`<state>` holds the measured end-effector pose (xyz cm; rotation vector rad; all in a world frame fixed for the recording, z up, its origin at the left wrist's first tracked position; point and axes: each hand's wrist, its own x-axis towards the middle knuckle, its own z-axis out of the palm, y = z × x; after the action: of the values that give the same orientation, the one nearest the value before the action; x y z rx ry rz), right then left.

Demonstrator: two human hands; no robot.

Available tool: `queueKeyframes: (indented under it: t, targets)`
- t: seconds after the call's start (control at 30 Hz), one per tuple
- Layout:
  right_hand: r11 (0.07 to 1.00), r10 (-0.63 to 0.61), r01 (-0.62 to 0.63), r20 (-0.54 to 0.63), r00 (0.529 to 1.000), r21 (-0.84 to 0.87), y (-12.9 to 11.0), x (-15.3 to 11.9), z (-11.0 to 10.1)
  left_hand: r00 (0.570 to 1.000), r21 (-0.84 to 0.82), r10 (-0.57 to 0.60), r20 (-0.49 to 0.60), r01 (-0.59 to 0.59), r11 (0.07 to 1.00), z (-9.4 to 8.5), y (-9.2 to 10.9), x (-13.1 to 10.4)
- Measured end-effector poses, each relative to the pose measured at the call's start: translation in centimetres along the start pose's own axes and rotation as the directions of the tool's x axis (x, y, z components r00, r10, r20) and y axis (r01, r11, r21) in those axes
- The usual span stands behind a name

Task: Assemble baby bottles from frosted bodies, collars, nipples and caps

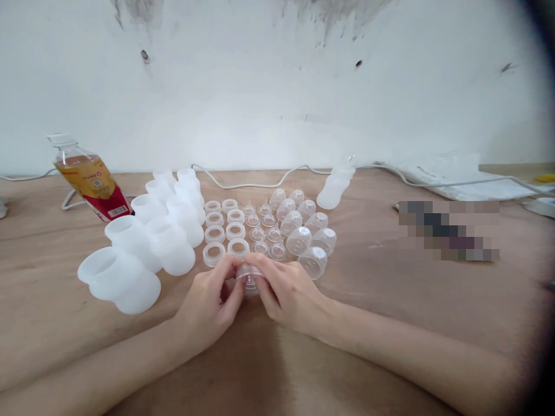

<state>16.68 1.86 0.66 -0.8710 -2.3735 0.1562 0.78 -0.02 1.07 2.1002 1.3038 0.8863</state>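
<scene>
My left hand and my right hand meet at the front of the rows, fingers and thumbs closed on a clear baby bottle collar with a nipple in it. Fingers cover part of its rim. Just beyond them stand two columns of translucent collar rings. Beside those sit clear nipples, tips up. Several domed clear caps fill the columns at the right. To the left are several milky white bottle bodies, open at the top.
A drink bottle with a red and yellow label stands at the back left. One capped white baby bottle is near the wall. A white cable runs along the back. At the right lie a pixelated object and a plastic bag.
</scene>
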Motion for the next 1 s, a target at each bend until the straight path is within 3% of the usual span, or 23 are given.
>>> queueKeyframes:
  t: [0.3,0.57,0.83,1.0]
  targets:
    - [0.998,0.033,-0.037,0.066,0.997,0.060,0.0,-0.2,0.0,0.998,0.083,-0.020,-0.057,0.025,0.996,0.0,-0.4,-0.2]
    - [0.996,0.007,-0.012,0.053,0.999,0.093,0.4,-0.3,0.1,0.997,0.108,0.079,-0.024,-0.076,0.991,0.0,-0.8,-0.3]
    - [0.996,0.055,-0.056,0.021,0.998,0.070,-0.2,-0.5,0.3,0.994,0.120,0.096,-0.048,-0.089,0.989,0.0,-0.8,-0.2]
    - [0.995,0.015,-0.021,0.063,0.998,0.093,0.1,-0.7,0.3,0.997,0.090,0.069,0.015,-0.070,0.993,-0.1,-1.1,-0.4]
